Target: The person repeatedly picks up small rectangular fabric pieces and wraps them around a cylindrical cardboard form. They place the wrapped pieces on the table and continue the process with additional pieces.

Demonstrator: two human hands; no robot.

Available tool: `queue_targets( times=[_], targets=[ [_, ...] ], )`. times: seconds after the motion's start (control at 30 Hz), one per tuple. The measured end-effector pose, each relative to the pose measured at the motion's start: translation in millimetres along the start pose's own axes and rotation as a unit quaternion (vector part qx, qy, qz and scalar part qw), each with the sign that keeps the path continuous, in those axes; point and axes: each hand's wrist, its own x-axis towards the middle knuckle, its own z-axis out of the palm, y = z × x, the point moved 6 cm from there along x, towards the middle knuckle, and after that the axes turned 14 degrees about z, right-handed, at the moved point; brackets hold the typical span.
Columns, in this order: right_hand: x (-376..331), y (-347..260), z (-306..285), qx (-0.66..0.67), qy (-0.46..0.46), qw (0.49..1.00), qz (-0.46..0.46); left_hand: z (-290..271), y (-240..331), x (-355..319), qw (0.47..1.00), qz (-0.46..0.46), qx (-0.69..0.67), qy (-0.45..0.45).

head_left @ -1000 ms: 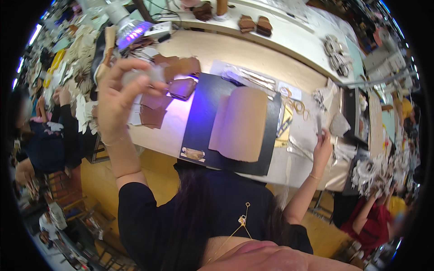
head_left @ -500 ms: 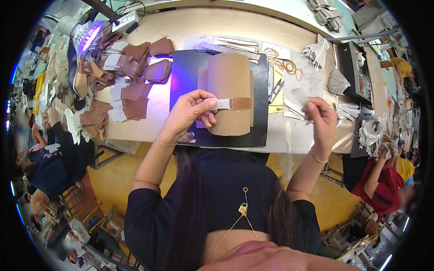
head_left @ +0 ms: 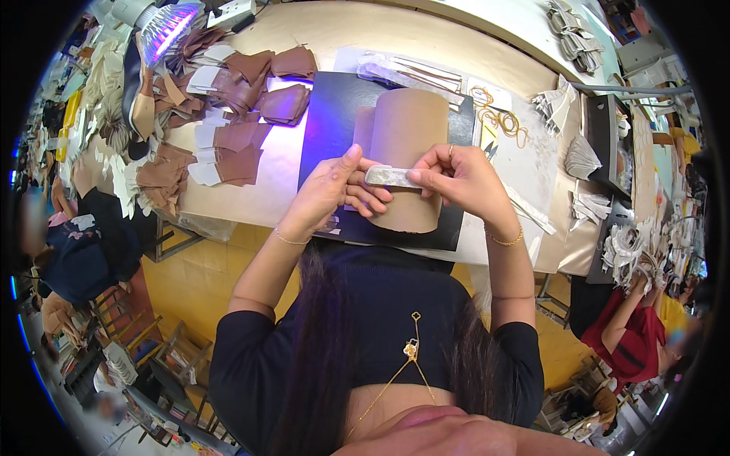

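Observation:
A pale, flat strip [head_left: 390,177] with a rounded end is pinched between the thumb and fingers of my right hand [head_left: 465,178]. It lies across the front of a brown half-round block [head_left: 411,121]. My left hand [head_left: 331,184] is at the strip's rounded end, thumb raised and fingers spread, with fingertips beside or behind the strip. The white and brown strap seen earlier on the block is hidden beneath the strip and my hands. Under the block is a black board [head_left: 331,106].
Stacks of brown leather pieces [head_left: 285,104] lie on the left beneath a lit lamp [head_left: 166,30]. Tan cords [head_left: 506,125] and snips [head_left: 492,147] are right of the board. Fanned pale pieces [head_left: 584,157] stand farther right, by a black tray [head_left: 601,137]. Other people work on both sides.
My right hand has come left to the block, bringing the pale strip over the strap. My left thumb has lifted and the fingers have spread. The whole view has shifted slightly.

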Motion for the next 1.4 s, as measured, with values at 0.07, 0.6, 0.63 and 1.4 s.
queue_targets(
  times=[0.07,0.6,0.63,1.4],
  targets=[
    [3,-1,1,-0.010,0.007,1.000,0.007,0,0,0,1.000,-0.003,0.006,0.003],
    [2,-1,0,-0.035,0.029,0.999,0.001,1,-3,3,0.999,0.000,0.039,0.008],
    [1,-2,-1,-0.035,0.028,0.999,-0.026,0,-4,3,0.999,0.000,0.035,0.009],
    [12,45,-20,-0.020,0.086,0.996,0.010,-13,-22,6,1.000,-0.001,0.015,0.004]
  ],
)
